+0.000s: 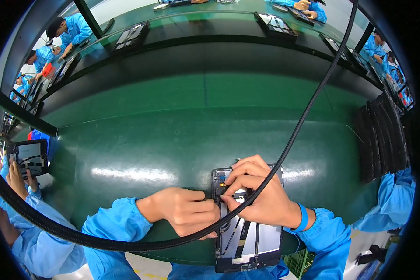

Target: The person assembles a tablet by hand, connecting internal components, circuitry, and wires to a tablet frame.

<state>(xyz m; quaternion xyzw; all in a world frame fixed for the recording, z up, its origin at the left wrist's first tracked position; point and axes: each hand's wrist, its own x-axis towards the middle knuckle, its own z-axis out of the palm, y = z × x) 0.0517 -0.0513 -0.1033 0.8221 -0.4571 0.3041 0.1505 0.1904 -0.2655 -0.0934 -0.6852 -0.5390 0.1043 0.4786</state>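
Note:
An opened tablet (269, 240) lies on the green table, its inside facing up, with white panels, black strips and small parts along its left and top edges. My left hand (184, 212) is closed at the tablet's left edge, fingers curled and their tips against the frame. Over the tablet's upper half bends my right hand (259, 191), with a blue band (304, 218) at the wrist. Its thumb and fingertips come together beside a small orange part (222, 185) near the upper left corner. Whatever lies between those fingertips is too small to make out.
A thick black cable (314, 100) arcs across the view, passing in front of both hands. Stacked black slabs (382, 137) stand at the right. On the left, another person holds a similar tablet (30, 156). More opened tablets (131, 35) sit on the raised shelf at the back.

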